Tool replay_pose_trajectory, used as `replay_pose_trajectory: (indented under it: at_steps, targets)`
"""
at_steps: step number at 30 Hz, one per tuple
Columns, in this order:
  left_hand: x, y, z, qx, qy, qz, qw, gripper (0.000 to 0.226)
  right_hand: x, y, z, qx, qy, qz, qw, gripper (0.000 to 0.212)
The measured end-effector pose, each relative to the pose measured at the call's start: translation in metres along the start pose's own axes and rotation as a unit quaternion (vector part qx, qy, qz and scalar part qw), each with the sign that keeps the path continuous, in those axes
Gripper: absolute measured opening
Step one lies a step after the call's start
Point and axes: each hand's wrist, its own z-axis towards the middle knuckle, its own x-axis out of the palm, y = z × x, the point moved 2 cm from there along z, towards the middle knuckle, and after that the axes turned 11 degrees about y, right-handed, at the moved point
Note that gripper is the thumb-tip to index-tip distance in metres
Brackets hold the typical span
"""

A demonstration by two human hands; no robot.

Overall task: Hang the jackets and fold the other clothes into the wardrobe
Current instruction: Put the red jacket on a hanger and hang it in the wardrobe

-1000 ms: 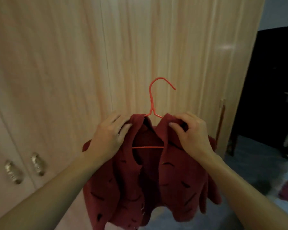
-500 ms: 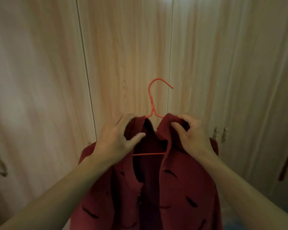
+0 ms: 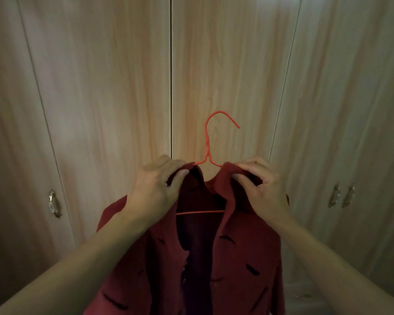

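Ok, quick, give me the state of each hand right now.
Left hand: closed, gripping the jacket at its collar, on the hanger.
Right hand: closed, pinching the jacket at the other side of the collar.

the left hand (image 3: 154, 192) and the right hand (image 3: 263, 189) are bare, as are both wrists. the left forearm (image 3: 77, 269) and the right forearm (image 3: 328, 264) show uncovered down to the lower corners, slim and smooth.
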Motion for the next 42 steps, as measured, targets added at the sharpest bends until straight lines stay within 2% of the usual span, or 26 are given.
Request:
replay_pose_trajectory:
  at_steps: [4, 7, 10, 16, 18, 22, 25, 27, 30, 32, 34, 38, 40, 42]
  targets:
    - [-0.005, 0.019, -0.005, -0.052, -0.027, 0.009, 0.998, 0.008, 0.001, 0.006, 0.004, -0.024, -0.026, 0.018, 0.999, 0.018]
    - [-0.008, 0.03, -0.005, -0.086, -0.053, 0.02, 0.995, 0.006, 0.003, 0.01, 0.006, -0.056, 0.022, 0.02, 0.998, 0.022]
    - [-0.008, 0.033, 0.001, -0.111, -0.059, 0.022, 0.992, 0.006, 0.007, 0.01, 0.007, -0.072, 0.067, 0.006, 0.995, 0.017]
    - [-0.005, 0.033, 0.018, -0.139, -0.079, 0.017, 0.987, 0.01, 0.017, 0.007, -0.001, -0.114, 0.145, -0.111, 0.977, 0.017]
    - [-0.003, 0.032, 0.019, -0.121, -0.076, 0.009, 0.99, 0.01, 0.016, 0.001, -0.003, -0.102, 0.152, -0.141, 0.973, 0.016]
    - [0.0, 0.027, 0.018, -0.062, -0.079, -0.006, 0.995, 0.009, 0.005, -0.01, 0.006, 0.0, 0.212, -0.161, 0.964, 0.015]
    - [-0.001, 0.027, 0.019, -0.051, -0.1, -0.007, 0.994, 0.008, 0.004, -0.012, 0.012, -0.009, 0.248, -0.203, 0.947, 0.023]
    - [-0.004, 0.029, 0.02, -0.051, -0.106, -0.005, 0.993, 0.009, 0.0, -0.009, 0.016, 0.007, 0.268, -0.188, 0.945, 0.032]
    - [-0.008, 0.032, 0.02, -0.059, -0.103, 0.001, 0.993, 0.01, -0.002, -0.003, 0.027, 0.043, 0.224, -0.062, 0.972, 0.033]
    - [-0.01, 0.033, 0.019, -0.055, -0.101, 0.003, 0.993, 0.01, 0.0, -0.001, 0.038, 0.058, 0.177, -0.023, 0.982, 0.032]
    - [-0.012, 0.033, 0.017, -0.048, -0.098, 0.005, 0.994, 0.01, 0.002, 0.002, 0.05, 0.043, 0.178, -0.046, 0.982, 0.024]
    - [-0.016, 0.037, 0.011, -0.038, -0.086, 0.006, 0.996, 0.01, 0.003, -0.001, 0.063, 0.046, 0.229, -0.09, 0.968, 0.008]
    - [-0.019, 0.039, 0.008, -0.033, -0.076, 0.004, 0.997, 0.012, 0.007, -0.002, 0.063, 0.042, 0.213, -0.131, 0.967, 0.003]
    - [-0.021, 0.04, 0.004, -0.032, -0.069, -0.005, 0.997, 0.013, 0.012, -0.002, 0.06, 0.026, 0.161, -0.143, 0.976, 0.008]
